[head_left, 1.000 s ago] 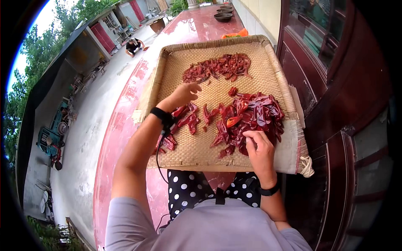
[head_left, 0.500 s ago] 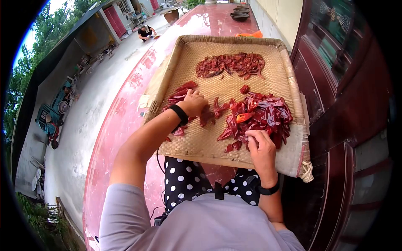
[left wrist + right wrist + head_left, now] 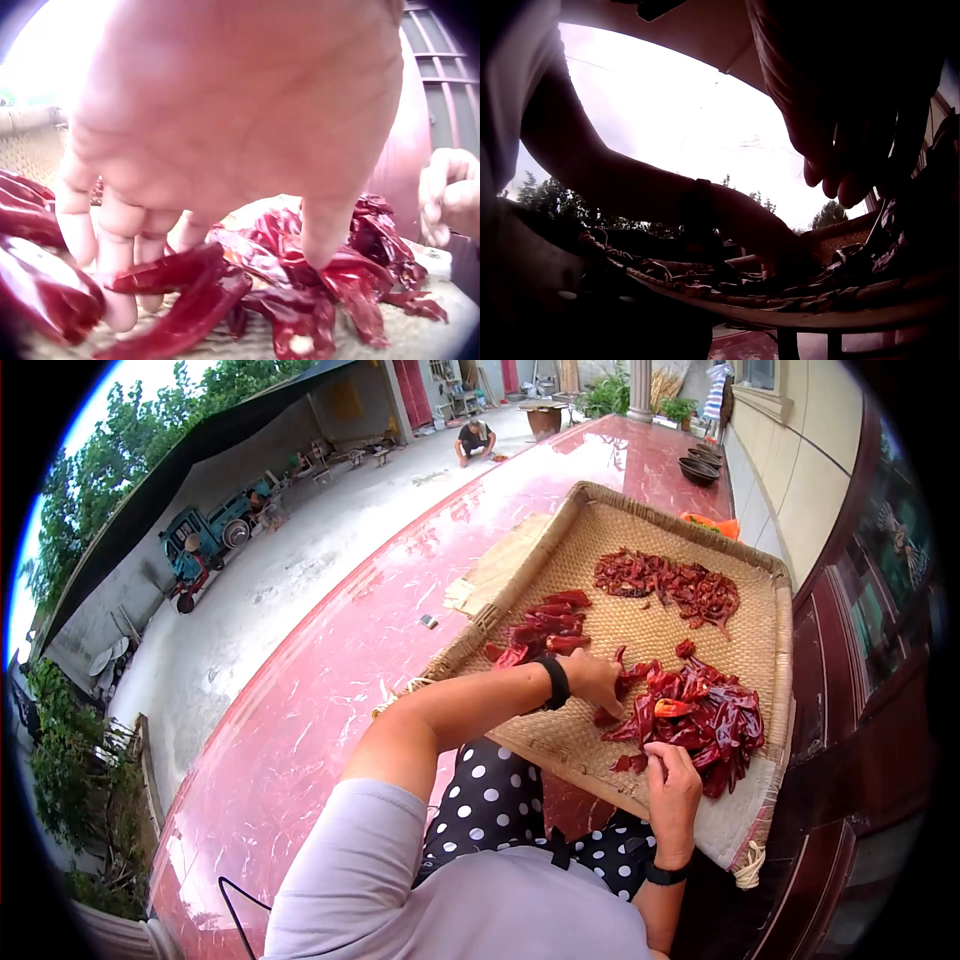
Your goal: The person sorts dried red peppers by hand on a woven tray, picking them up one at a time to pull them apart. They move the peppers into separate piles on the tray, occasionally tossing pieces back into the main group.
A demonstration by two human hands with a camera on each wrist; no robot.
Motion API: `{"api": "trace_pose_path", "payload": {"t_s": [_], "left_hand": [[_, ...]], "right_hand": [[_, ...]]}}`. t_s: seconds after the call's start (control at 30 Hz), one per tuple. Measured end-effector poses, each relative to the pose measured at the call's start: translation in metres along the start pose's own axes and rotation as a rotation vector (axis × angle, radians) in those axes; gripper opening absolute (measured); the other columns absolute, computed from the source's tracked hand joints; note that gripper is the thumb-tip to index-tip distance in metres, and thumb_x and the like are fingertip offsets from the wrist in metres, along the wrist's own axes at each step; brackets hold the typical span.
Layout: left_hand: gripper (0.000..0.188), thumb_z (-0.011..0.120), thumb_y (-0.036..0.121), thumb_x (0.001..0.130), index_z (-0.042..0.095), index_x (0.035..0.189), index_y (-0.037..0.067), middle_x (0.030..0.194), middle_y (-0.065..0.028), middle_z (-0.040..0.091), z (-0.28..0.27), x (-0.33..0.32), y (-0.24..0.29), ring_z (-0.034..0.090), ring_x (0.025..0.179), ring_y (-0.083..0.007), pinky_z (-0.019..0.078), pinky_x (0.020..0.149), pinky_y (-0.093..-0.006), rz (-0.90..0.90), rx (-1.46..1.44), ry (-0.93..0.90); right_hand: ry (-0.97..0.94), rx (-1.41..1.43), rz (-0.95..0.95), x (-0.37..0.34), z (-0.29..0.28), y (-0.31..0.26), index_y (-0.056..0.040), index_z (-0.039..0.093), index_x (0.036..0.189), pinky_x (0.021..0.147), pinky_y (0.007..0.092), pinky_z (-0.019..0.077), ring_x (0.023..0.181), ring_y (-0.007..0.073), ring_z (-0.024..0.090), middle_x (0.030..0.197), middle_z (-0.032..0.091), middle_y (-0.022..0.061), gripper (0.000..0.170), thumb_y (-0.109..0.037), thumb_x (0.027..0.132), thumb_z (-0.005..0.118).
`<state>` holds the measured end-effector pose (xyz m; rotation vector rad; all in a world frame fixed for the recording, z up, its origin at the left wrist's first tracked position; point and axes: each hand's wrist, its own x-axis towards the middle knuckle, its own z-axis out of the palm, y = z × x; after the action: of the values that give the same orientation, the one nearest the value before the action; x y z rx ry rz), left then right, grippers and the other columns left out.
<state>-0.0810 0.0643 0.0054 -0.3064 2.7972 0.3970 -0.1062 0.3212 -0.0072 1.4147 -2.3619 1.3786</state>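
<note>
My left hand (image 3: pixel 597 680) reaches down at the left edge of a large pile of glossy red peppers (image 3: pixel 735 730) in a woven tray (image 3: pixel 570 750). In the left wrist view its fingers are spread behind a split pepper (image 3: pixel 187 307), and the thumb touches peppers in the pile. My right hand (image 3: pixel 673 790) hovers at the pile's near side, its fingers loosely curled with nothing visible in them; the right wrist view is dark. A smaller group of peppers (image 3: pixel 545 628) lies at the tray's left, and small dried pieces (image 3: pixel 670 585) lie at the far side.
The tray has a raised woven rim. Around it is shiny red tiled floor (image 3: pixel 330 690), with a flat board (image 3: pixel 500 565) left of the tray. Dark bowls (image 3: pixel 699 470) and an orange bag (image 3: pixel 712 525) stand beyond, a dark red door is at right, and a person (image 3: pixel 476 442) crouches far off.
My left hand has moved from the left pepper group rightward to the large pile. My right hand has stayed beside that pile. The head view has turned left, shifting the tray rightward.
</note>
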Motion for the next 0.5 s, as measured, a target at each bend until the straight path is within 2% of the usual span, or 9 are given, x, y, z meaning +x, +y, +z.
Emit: {"api": "trace_pose_path", "payload": {"t_s": [0.07,0.13,0.2,0.33,0.47,0.5], "left_hand": [[0.072,0.078,0.044,0.075,0.053,0.123,-0.003,0.101,-0.0262,0.070,0.027,0.013,-0.007,0.067,0.102,-0.0402,0.0510,0.085,-0.0476,0.066,-0.052,0.083],[0.071,0.081,0.038,0.070,0.053,0.120,-0.004,0.096,-0.0251,0.071,0.023,0.014,-0.001,0.068,0.096,-0.0402,0.0534,0.081,-0.0459,0.061,-0.166,-0.007],[0.070,0.082,0.033,0.066,0.054,0.116,-0.005,0.092,-0.0243,0.071,0.031,0.016,-0.001,0.069,0.092,-0.0401,0.0547,0.078,-0.0450,0.008,-0.209,-0.022],[0.064,0.084,0.030,0.060,0.058,0.108,-0.005,0.088,-0.0229,0.070,0.033,0.016,-0.003,0.069,0.088,-0.0388,0.0552,0.075,-0.0441,0.049,-0.166,0.148],[0.062,0.084,0.028,0.064,0.057,0.108,-0.007,0.087,-0.0211,0.070,0.014,0.009,0.010,0.070,0.083,-0.0342,0.0553,0.073,-0.0435,0.014,-0.578,0.177],[0.060,0.083,0.027,0.066,0.056,0.107,-0.007,0.087,-0.0206,0.070,0.008,0.001,0.019,0.069,0.082,-0.0332,0.0552,0.072,-0.0435,0.036,-0.707,0.161]], "right_hand": [[-0.035,0.009,-0.005,-0.001,0.000,-0.001,-0.0046,0.067,0.102,0.074,0.0403,0.0527,0.084,0.0337,0.066,0.093,0.066,0.0140,0.014,0.000,0.090,0.061],[-0.054,0.010,-0.023,-0.002,0.001,-0.001,-0.0027,0.066,0.101,0.075,0.0406,0.0519,0.084,0.0345,0.065,0.092,0.065,0.0151,0.013,0.001,0.090,0.060],[-0.064,-0.022,-0.033,-0.003,0.002,0.000,-0.0025,0.066,0.101,0.076,0.0407,0.0518,0.086,0.0348,0.065,0.093,0.065,0.0150,0.013,0.001,0.090,0.060],[-0.073,0.002,-0.022,-0.005,0.003,-0.006,-0.0026,0.066,0.100,0.077,0.0407,0.0517,0.087,0.0343,0.065,0.094,0.065,0.0147,0.014,0.002,0.089,0.059],[0.008,-0.045,-0.053,-0.002,0.011,0.011,-0.0043,0.064,0.117,0.079,0.0385,0.0514,0.084,0.0297,0.065,0.107,0.064,0.0129,0.030,0.002,0.088,0.061],[-0.039,0.039,0.188,0.002,0.008,0.003,-0.0081,0.055,0.136,0.081,0.0373,0.0509,0.084,0.0252,0.064,0.122,0.060,0.0122,0.051,0.002,0.086,0.064]]}}
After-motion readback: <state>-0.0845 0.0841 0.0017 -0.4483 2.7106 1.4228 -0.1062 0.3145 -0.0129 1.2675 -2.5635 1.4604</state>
